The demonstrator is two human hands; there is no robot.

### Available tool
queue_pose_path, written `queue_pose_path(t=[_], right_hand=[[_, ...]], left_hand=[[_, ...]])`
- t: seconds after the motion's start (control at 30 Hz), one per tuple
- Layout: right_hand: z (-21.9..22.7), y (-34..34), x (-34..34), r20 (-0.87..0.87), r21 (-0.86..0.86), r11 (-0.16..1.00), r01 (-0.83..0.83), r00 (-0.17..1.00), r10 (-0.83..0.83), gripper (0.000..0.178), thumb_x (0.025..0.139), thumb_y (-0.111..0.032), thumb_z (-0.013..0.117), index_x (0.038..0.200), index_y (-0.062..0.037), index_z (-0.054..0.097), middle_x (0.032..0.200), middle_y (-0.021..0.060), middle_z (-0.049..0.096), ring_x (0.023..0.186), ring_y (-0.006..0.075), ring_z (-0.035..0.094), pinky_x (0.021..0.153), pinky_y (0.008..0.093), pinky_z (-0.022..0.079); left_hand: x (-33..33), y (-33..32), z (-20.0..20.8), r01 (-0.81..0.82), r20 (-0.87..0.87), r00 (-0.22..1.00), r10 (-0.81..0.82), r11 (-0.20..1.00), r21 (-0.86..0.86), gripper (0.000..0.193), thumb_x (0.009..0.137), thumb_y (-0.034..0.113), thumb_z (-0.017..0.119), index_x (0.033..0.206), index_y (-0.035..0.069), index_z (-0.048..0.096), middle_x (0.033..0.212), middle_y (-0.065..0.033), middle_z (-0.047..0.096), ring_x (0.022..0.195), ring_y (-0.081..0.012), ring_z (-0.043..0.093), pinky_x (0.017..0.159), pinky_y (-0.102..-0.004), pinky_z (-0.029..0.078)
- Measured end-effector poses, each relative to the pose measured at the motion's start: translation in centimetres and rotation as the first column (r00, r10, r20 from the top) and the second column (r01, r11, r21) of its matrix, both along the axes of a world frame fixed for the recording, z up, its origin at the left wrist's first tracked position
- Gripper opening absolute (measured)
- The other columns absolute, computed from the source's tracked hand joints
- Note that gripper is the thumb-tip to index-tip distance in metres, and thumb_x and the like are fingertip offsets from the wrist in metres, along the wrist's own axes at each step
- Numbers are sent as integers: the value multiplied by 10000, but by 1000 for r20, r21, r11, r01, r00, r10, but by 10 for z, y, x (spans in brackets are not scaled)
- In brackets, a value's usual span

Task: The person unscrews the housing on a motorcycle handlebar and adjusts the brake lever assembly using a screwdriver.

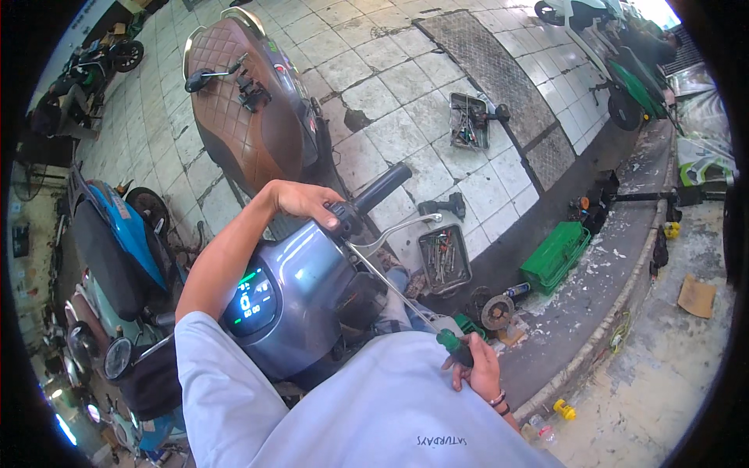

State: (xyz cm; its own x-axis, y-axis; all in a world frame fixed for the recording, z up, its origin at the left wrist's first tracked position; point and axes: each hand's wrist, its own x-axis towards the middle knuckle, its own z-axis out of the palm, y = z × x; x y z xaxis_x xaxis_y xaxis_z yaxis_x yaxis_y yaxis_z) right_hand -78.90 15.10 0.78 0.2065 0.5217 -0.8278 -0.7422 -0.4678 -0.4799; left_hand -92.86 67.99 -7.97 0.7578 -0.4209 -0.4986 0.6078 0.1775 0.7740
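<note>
My left hand (306,204) is closed on the black switch housing (343,218) beside the scooter's rubber handlebar grip (384,187), its thumb pressed against the housing. A screwdriver (450,341) with a green and black handle is in my closed right hand (479,368). Its long shaft slants up and left, and the tip meets the handlebar near the switch housing; exact contact is too small to tell. A silver brake lever (390,232) sticks out just above the shaft. Below my left forearm, the grey scooter's front cover (292,273) carries a lit display (251,303).
A brown quilted scooter seat (234,101) holds a loose mirror (204,79). Tool trays (446,290) stand on the tiles, with a black power tool (445,206) beside one. A green toolbox (555,257) lies right, near a disc-shaped part (497,312). Parked scooters (117,234) crowd the left.
</note>
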Motion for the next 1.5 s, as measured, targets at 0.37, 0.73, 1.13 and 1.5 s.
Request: queue_pose_path(t=[0.37,0.73,1.13,1.5], right_hand=[[10,18,-9,44,32,995,91,995,-92,302,1166,-332,501,1286,-66,579,1113,181,684,482,139,478,419,299,417],[10,23,-9,29,39,975,221,975,-222,391,1095,-181,585,1449,-64,465,1202,161,648,590,125,508,486,279,431],[-6,-2,1,395,45,995,-93,916,67,551,1156,-465,508,1324,53,593,741,94,681,431,96,455,429,253,341],[0,6,-5,560,-12,974,-228,805,195,560,1156,-535,440,1153,-20,662,718,17,620,551,62,475,519,220,344]], left_hand=[[-3,1,-5,-2,35,999,2,1000,-13,838,908,468,880,1443,-104,578,1281,-107,716,1170,-180,654,1059,-351,523],[-1,-2,-1,-48,-23,999,46,997,-68,928,802,492,956,1420,-94,589,1227,-74,722,1132,-165,657,1035,-340,529],[-2,-2,10,-37,-14,999,37,999,-11,950,800,490,956,1443,-96,574,1251,-81,717,1144,-168,655,1039,-338,524],[-4,1,5,-3,9,1000,3,1000,-16,818,889,443,898,1442,-81,602,1285,-97,726,1181,-180,663,1067,-338,521]])
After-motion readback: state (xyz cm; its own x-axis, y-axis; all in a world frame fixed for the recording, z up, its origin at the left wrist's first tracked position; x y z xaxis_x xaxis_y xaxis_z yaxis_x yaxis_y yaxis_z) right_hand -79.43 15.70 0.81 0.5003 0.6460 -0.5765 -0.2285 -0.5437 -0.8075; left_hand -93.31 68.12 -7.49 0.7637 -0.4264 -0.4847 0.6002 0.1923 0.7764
